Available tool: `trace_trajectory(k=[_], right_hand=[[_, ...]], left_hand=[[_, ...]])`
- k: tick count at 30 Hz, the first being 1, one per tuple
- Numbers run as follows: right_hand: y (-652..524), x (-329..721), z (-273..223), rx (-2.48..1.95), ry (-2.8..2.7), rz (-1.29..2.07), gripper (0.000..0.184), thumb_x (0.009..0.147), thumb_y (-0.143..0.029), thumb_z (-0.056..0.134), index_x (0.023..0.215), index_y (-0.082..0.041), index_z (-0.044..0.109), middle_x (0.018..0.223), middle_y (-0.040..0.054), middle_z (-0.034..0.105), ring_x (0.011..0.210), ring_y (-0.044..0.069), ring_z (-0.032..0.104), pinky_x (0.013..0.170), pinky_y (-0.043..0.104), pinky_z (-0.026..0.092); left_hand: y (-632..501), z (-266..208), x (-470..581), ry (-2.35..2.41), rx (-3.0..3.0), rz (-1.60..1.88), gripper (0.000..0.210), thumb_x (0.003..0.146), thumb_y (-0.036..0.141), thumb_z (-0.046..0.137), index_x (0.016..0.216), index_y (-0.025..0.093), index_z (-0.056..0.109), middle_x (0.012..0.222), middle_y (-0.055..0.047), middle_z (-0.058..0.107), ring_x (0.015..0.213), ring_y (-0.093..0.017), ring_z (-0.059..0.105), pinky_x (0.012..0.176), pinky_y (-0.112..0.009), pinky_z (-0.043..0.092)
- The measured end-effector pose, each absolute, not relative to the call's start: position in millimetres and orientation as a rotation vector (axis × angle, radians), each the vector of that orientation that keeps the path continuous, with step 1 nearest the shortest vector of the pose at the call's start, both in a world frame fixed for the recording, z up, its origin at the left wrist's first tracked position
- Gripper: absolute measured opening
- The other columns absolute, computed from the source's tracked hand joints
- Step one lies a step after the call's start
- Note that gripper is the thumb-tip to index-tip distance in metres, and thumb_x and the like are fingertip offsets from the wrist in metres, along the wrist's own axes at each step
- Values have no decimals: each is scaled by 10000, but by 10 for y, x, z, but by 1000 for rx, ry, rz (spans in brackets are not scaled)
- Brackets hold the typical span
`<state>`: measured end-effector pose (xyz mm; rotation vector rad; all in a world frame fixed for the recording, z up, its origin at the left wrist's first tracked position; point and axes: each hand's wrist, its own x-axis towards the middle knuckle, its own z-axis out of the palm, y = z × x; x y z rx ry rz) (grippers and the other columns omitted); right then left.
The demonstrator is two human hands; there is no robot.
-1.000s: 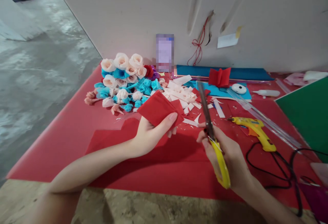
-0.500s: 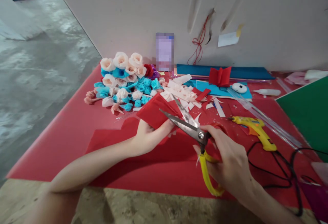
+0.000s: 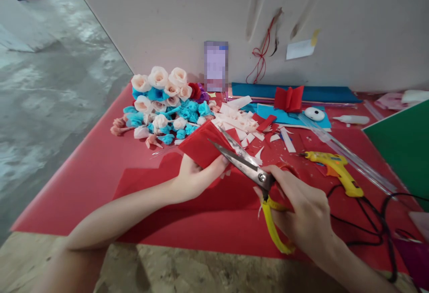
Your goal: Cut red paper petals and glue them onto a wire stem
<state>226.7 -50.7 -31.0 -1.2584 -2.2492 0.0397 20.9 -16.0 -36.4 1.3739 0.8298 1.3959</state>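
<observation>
In the head view, the left hand (image 3: pixel 197 181) pinches one stack of folded red paper (image 3: pixel 201 145) above the desk (image 3: pixel 80 190), thumb on top; most of its other fingers are hidden underneath. The right hand (image 3: pixel 304 208) is closed around the yellow handles of one pair of scissors (image 3: pixel 248 163), its fingers partly hiding them. The two blades are parted, the lower one crossing in front of the stack; whether either touches it, I cannot tell.

Behind the stack, pale paper scraps (image 3: pixel 236 119) overlap too thickly to count, and so do the blue, cream and pink paper flowers (image 3: pixel 164 105) heaped to the left. One phone-shaped panel (image 3: pixel 216 67) stands against the wall, its display blurred out. One red folded paper piece (image 3: pixel 288 99) and one round white case (image 3: pixel 314 114) sit near one white squeeze bottle (image 3: pixel 351 119). Right of the right hand lies one yellow glue gun (image 3: pixel 335 168); the green board (image 3: pixel 402 145) and a purple item (image 3: pixel 410 257) are cut off by the frame.
</observation>
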Motion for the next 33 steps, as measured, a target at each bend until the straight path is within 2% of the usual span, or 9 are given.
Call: trace_trajectory(k=[9, 15, 19, 23, 26, 30, 33], right_hand=[[-502, 2275, -268, -1256, -2252, -28, 280, 842, -317, 479, 1016, -114, 563, 675, 37, 633, 550, 156, 612, 467, 249, 398], [-510, 2275, -265, -1297, -2252, -30, 264, 869, -324, 405, 957, -153, 587, 624, 17, 628, 525, 152, 614, 450, 249, 391], [-499, 2243, -298, -1296, -2209, -22, 234, 841, -315, 480, 982, -160, 584, 634, 14, 639, 519, 147, 610, 455, 237, 399], [-483, 2184, -270, -1235, -2136, 196, 94, 817, -263, 540, 845, -185, 583, 568, -31, 584, 460, 92, 542, 457, 178, 402], [-487, 2150, -241, -1299, -2035, 500, 94, 826, -254, 520, 806, -178, 572, 536, -38, 529, 434, 80, 494, 421, 161, 392], [-498, 2136, -282, -1292, -1847, 886, 169, 852, -199, 371, 920, -178, 524, 696, 20, 615, 522, 113, 569, 439, 188, 463], [-492, 2146, -311, -1233, -1940, 739, 194, 849, -184, 392, 1014, -192, 493, 799, 36, 643, 665, 130, 631, 558, 202, 525]], left_hand=[[-165, -345, 216, 865, 1346, 1398, 266, 797, 368, 585, 606, 183, 590, 516, 7, 586, 443, -88, 524, 425, -201, 457], [-168, -310, 239, 917, 1335, 1344, 347, 793, 416, 573, 551, 168, 560, 492, -1, 561, 423, -88, 497, 416, -215, 443], [-154, -290, 260, 927, 1314, 1344, 352, 792, 410, 575, 539, 166, 555, 483, 0, 561, 404, -85, 486, 401, -219, 435], [-145, -248, 274, 882, 1288, 1386, 295, 804, 325, 581, 557, 166, 554, 466, 16, 553, 398, -75, 493, 408, -202, 434], [-148, -223, 278, 874, 1254, 1399, 257, 802, 277, 589, 571, 169, 557, 469, 24, 559, 404, -69, 507, 414, -189, 434], [-150, -212, 285, 899, 1232, 1363, 265, 780, 312, 608, 564, 168, 552, 462, 18, 559, 391, -78, 506, 397, -197, 435], [-150, -195, 292, 908, 1234, 1343, 266, 774, 327, 607, 576, 163, 537, 457, 19, 545, 386, -77, 496, 394, -194, 426]])
